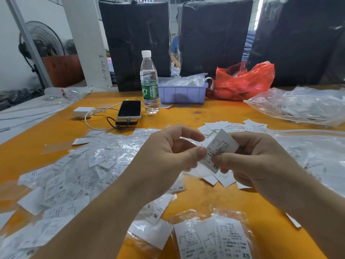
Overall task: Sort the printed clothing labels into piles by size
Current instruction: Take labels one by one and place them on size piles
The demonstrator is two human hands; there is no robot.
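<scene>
**Both hands on one XS label above the orange table**

Fingers first: from the head camera we see our left hand [168, 152] with thumb and forefinger curled, pinching the left edge of a white printed label [218, 150], and our right hand [255, 159] pinching the same label from the right, thumb pressed on its lower part. So both hands are grasping that one label, held up off the table in the middle of the view, tilted, with "XS" printed at its near end.

Under and around our hands is the orange table [205, 113]. To the left there's a big messy heap of loose labels [74, 174] mixed with clear plastic wrap; we can read an M and an S on a few. Just beyond our hands sits a smaller scatter of labels [233, 126], and a few more lie right under the held one. Near edge, right of centre, a clear bag of labels [212, 238] shows XS on the top one.

Further back: a water bottle [149, 83] standing upright, a phone [129, 109] lying on a power bank with a white charger [83, 112] to its left, a lilac plastic tray [182, 93] with bagged stuff in it, a red plastic bag [244, 81], and crumpled clear bags [302, 105] far right. Big black wrapped bundles [134, 42] stand behind the table, and a fan [43, 42] is far left.
</scene>
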